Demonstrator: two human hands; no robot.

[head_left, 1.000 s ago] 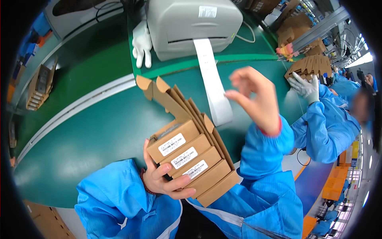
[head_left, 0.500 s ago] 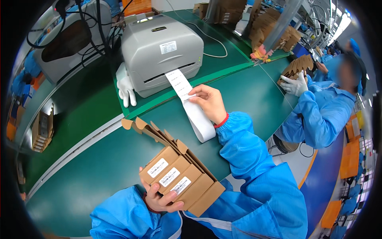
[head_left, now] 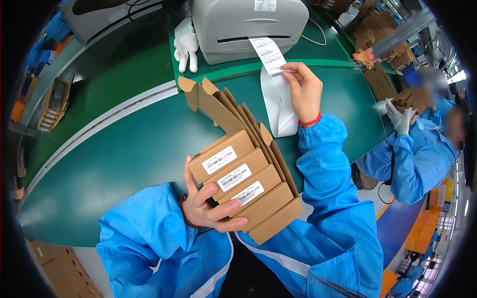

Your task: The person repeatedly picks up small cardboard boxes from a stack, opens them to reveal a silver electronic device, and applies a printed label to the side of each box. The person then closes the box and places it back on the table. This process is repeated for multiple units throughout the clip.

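3 labels (head_left: 219, 159) face up on brown boxes (head_left: 268, 180) held over the near edge of the tabletop (head_left: 134, 154) by the left hand (head_left: 204, 211), fingers spread, likely to stop slipping, while the right hand (head_left: 304, 90) pinches paper (head_left: 268, 55) from the printer (head_left: 248, 21).

This looks like a factory, with a long green table (head_left: 124, 144), a gray printer (head_left: 248, 25) and a worker in blue (head_left: 422, 161).
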